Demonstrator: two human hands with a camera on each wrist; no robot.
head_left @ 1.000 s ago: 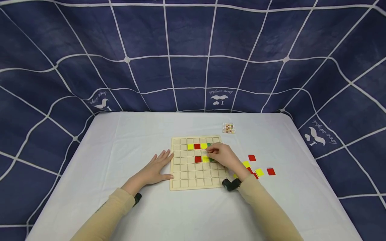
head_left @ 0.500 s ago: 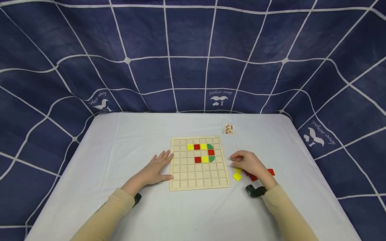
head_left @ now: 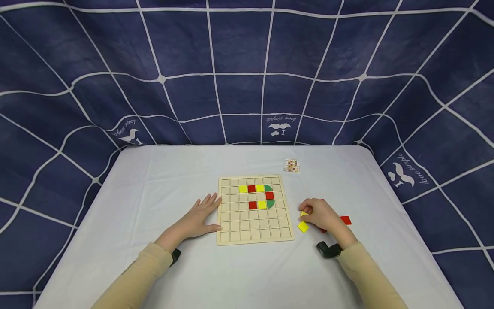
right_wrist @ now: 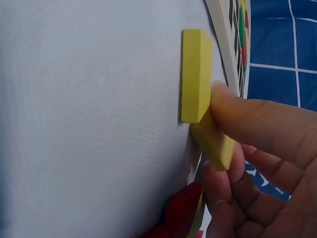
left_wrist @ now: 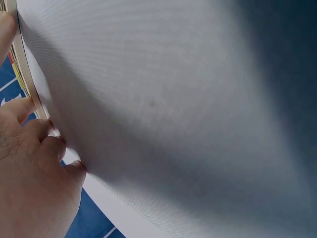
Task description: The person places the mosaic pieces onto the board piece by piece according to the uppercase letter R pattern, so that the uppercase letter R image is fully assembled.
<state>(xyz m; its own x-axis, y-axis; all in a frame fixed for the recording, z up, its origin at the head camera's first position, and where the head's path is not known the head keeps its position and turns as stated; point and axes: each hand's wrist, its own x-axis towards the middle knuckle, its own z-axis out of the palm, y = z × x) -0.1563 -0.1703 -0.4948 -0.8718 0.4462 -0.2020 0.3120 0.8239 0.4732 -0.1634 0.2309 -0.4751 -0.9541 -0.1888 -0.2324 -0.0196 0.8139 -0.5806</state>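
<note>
In the head view, a wooden grid board (head_left: 231,223) lies mid-table. Yellow and red squares and two green rounded pieces (head_left: 268,188) fill some of its upper cells, with a red square (head_left: 269,195) between the green ones. My left hand (head_left: 198,218) rests spread at the board's left edge, fingertips and thumb on its rim. Right of the board, my right hand (head_left: 319,213) pinches a yellow square tile (right_wrist: 215,146) between thumb and fingers, low over the table. Another yellow tile (right_wrist: 193,74) lies flat against the cloth just beside it.
Red tiles (right_wrist: 181,208) lie partly hidden beneath my right hand, and a separate red tile (head_left: 345,220) sits farther right. A small printed pattern card (head_left: 291,165) lies behind the board. Dark blue gridded cloth (head_left: 239,94) hangs around the white table (head_left: 185,171).
My right hand has left the board's right side, uncovering the red square between the green pieces. It moved right to the loose tiles and took hold of a yellow one. The left hand stayed put.
</note>
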